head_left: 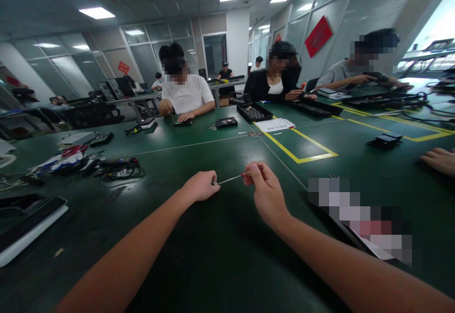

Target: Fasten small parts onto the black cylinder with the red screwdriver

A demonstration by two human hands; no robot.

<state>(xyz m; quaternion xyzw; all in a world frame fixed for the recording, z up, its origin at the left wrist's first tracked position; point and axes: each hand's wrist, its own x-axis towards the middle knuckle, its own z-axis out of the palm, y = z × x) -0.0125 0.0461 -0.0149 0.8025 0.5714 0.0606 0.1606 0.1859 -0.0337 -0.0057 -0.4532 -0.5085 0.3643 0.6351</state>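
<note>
My right hand (266, 190) is closed in a pinch around a screwdriver (230, 179) with a thin metal shaft and a red part near the fingers. The shaft points left, to my left hand (201, 187). There, closed fingertips hold a small shiny metal piece (215, 183) at the tip of the shaft. Its exact kind is too small to make out, and the fingers partly cover it. Both hands are over the middle of the green table (213, 246), close to its surface.
Bundled cables (121, 170) and a dark device with a white edge (31, 227) lie at left. Black trays (254, 113) and a white paper (274, 125) lie ahead, near yellow tape (316, 157). A co-worker's hand (440, 160) rests at right. Several people sit opposite.
</note>
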